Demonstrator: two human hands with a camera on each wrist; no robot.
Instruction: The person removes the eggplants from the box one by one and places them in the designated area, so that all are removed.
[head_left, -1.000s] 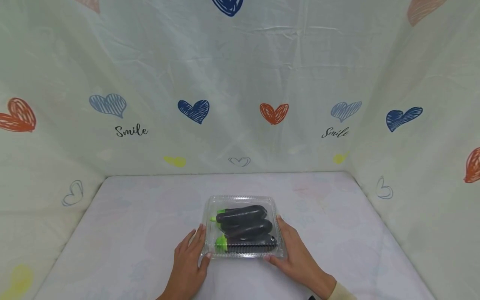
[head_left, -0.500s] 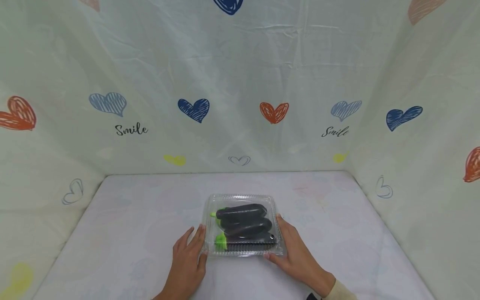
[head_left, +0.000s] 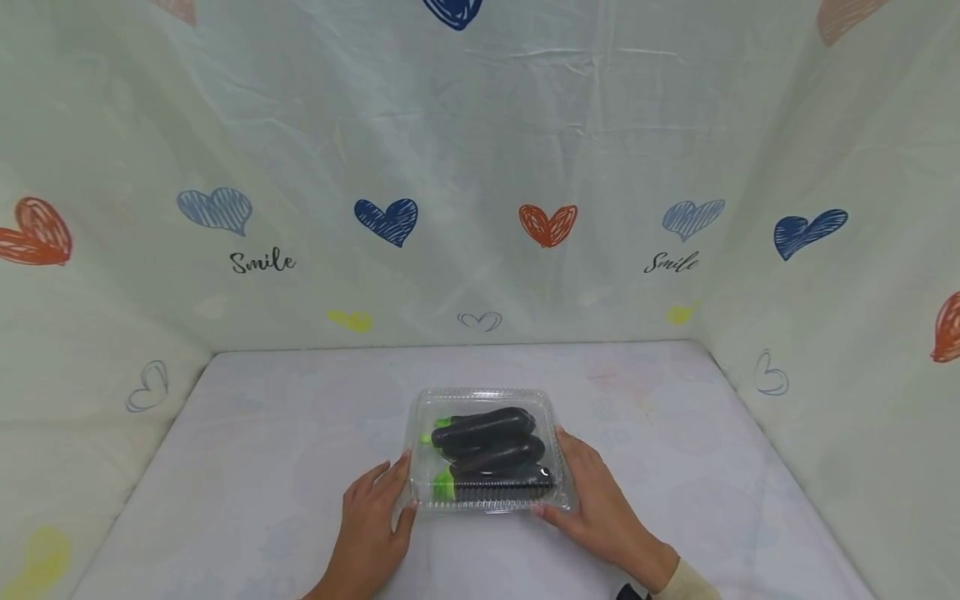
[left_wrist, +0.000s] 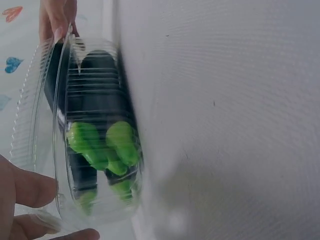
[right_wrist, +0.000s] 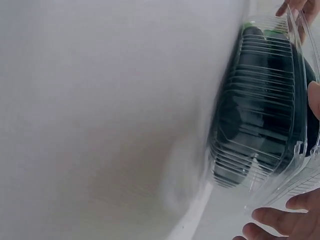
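The box (head_left: 450,402) of eggplants (head_left: 487,454) sits on the counter (head_left: 247,467) between 2 hands: left hand (head_left: 367,533) and right hand (head_left: 600,508), each partly open, gripping its side with thumb at the near edge.

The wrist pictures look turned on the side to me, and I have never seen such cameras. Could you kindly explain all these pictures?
There is no robot here, only a person's two bare hands. The head camera looks forward and down: a clear plastic container lies on a white table, before a cloth printed with hearts. Inside are dark eggplants with green ends. The left hand and right hand hold the container from its two sides.

Each wrist camera shows the container from nearby, with the table looking like a wall: on the right in the left wrist view, on the left in the other.
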